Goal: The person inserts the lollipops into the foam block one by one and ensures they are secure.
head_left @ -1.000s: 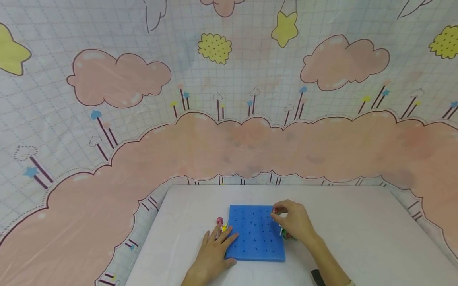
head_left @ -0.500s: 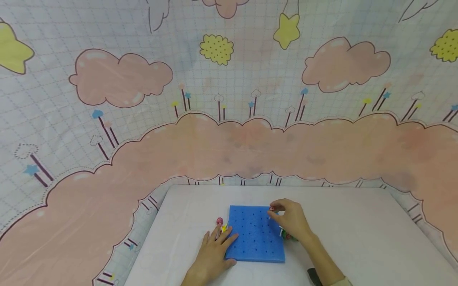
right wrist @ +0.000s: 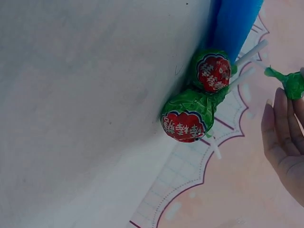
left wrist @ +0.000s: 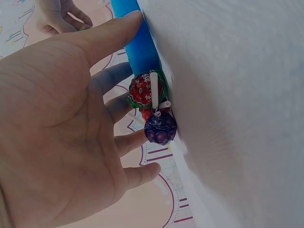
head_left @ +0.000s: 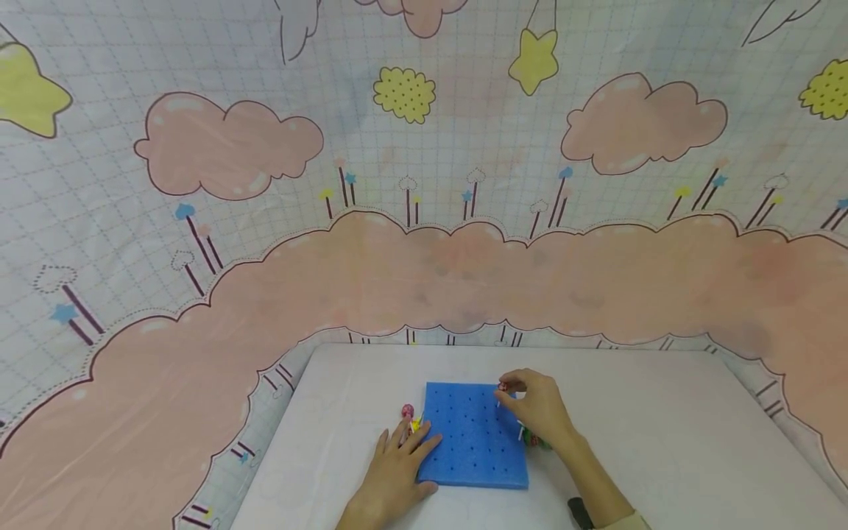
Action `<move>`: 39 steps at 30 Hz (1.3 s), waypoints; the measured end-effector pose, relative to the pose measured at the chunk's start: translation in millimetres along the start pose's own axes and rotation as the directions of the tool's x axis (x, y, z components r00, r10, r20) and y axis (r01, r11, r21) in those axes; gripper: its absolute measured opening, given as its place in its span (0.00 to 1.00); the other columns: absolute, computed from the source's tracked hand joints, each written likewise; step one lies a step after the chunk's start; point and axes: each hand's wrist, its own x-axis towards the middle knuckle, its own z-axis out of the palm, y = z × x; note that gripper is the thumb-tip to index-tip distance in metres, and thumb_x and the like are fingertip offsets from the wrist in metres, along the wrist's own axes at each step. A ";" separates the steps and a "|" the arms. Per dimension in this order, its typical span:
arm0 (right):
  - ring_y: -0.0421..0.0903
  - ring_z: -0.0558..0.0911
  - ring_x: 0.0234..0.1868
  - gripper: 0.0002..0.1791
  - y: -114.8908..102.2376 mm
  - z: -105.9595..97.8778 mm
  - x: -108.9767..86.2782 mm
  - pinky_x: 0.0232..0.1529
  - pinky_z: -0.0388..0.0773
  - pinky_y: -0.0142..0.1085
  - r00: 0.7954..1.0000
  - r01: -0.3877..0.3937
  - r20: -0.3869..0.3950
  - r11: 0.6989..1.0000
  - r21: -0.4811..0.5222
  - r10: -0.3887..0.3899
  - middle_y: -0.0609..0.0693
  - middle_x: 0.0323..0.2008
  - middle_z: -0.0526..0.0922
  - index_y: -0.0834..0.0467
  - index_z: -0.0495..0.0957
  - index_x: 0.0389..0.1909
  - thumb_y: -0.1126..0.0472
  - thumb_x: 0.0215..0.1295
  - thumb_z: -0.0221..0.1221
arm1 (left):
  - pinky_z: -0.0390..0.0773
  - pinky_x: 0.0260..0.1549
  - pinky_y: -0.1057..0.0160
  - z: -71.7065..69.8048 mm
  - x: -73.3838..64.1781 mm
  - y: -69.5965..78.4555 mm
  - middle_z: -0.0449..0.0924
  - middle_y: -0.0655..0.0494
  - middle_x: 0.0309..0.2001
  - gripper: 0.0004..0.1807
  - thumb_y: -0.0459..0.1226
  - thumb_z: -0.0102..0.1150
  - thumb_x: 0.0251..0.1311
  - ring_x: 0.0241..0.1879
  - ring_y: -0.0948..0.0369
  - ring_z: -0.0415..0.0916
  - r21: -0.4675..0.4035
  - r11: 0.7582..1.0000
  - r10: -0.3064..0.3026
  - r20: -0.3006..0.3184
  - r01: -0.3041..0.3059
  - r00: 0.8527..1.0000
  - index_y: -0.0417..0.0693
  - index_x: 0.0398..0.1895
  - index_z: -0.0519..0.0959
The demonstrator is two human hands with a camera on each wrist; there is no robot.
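At blue board (head_left: 475, 436), R hand (head_left: 539, 406) pinches lollipop (head_left: 502, 386) (L hand (head_left: 395, 472) spread).

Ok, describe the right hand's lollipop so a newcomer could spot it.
On the white table lies a blue foam board dotted with holes. At its far right corner, the right hand pinches a green-wrapped lollipop. Unlike the similar lollipops lying by the board's right edge, it is held off the table.

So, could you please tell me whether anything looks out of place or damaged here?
Nothing stands out. The blue board lies flat with no visible tear, the wrapped lollipops beside its right edge look intact, and the right hand holds another lollipop with its stick toward the board.
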 end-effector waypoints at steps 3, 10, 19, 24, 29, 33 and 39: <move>0.50 0.89 0.44 0.14 0.3 0.7 1.4 0.46 0.88 0.49 1.000 0.007 -0.006 1.000 0.004 -0.007 0.46 0.37 0.88 0.57 0.87 0.46 0.59 0.60 0.76 | 0.54 0.72 0.28 0.1 0.0 -0.3 0.63 0.53 0.79 0.40 0.56 0.70 0.62 0.79 0.39 0.52 0.002 1.000 0.000 -0.001 0.000 1.000 0.62 0.77 0.70; 0.47 0.89 0.44 0.14 1.9 2.9 3.2 0.46 0.88 0.43 1.000 -0.007 0.012 1.000 -0.024 0.007 0.45 0.38 0.88 0.56 0.87 0.47 0.57 0.62 0.75 | 0.53 0.72 0.28 0.9 -0.3 -0.2 0.62 0.53 0.80 0.40 0.56 0.69 0.63 0.80 0.39 0.51 -0.001 1.000 -0.007 0.003 0.007 1.000 0.62 0.77 0.70; 0.47 0.90 0.42 0.13 1.7 4.7 2.9 0.41 0.88 0.37 1.000 0.016 0.020 1.000 0.000 -0.016 0.44 0.38 0.88 0.56 0.87 0.45 0.58 0.61 0.75 | 0.53 0.72 0.28 1.2 -0.1 0.0 0.62 0.53 0.80 0.40 0.56 0.69 0.63 0.80 0.39 0.51 -0.002 1.000 -0.009 0.009 0.009 1.000 0.62 0.78 0.69; 0.45 0.89 0.41 0.12 2.6 6.2 3.0 0.41 0.88 0.37 1.000 0.008 0.029 1.000 -0.005 -0.007 0.43 0.36 0.88 0.54 0.88 0.43 0.59 0.60 0.76 | 0.53 0.73 0.28 0.7 -0.5 0.8 0.62 0.53 0.80 0.40 0.56 0.69 0.63 0.80 0.39 0.50 -0.001 1.000 -0.007 0.007 0.007 1.000 0.61 0.77 0.70; 0.45 0.89 0.42 0.11 3.2 6.6 2.3 0.42 0.88 0.39 0.999 -0.010 0.047 1.000 -0.011 0.011 0.42 0.35 0.88 0.54 0.88 0.42 0.60 0.60 0.76 | 0.53 0.73 0.28 -0.4 -0.6 1.9 0.62 0.53 0.80 0.40 0.56 0.69 0.63 0.80 0.39 0.50 0.005 1.000 -0.007 0.013 0.007 1.000 0.61 0.78 0.69; 0.45 0.89 0.42 0.10 2.5 6.3 2.6 0.43 0.88 0.40 0.998 -0.028 0.062 1.000 -0.008 0.028 0.42 0.35 0.88 0.54 0.88 0.42 0.60 0.60 0.76 | 0.53 0.73 0.28 0.0 -0.6 1.5 0.62 0.53 0.80 0.40 0.56 0.70 0.63 0.80 0.39 0.51 0.006 1.000 -0.002 0.003 0.002 1.000 0.62 0.78 0.69; 0.44 0.88 0.42 0.11 1.6 6.4 3.1 0.44 0.88 0.40 0.995 -0.058 0.080 0.998 -0.022 0.060 0.42 0.36 0.88 0.55 0.89 0.43 0.59 0.61 0.75 | 0.53 0.73 0.28 0.9 -0.1 0.5 0.62 0.54 0.80 0.40 0.55 0.70 0.63 0.80 0.40 0.50 0.009 1.000 0.006 -0.009 -0.005 1.000 0.62 0.78 0.69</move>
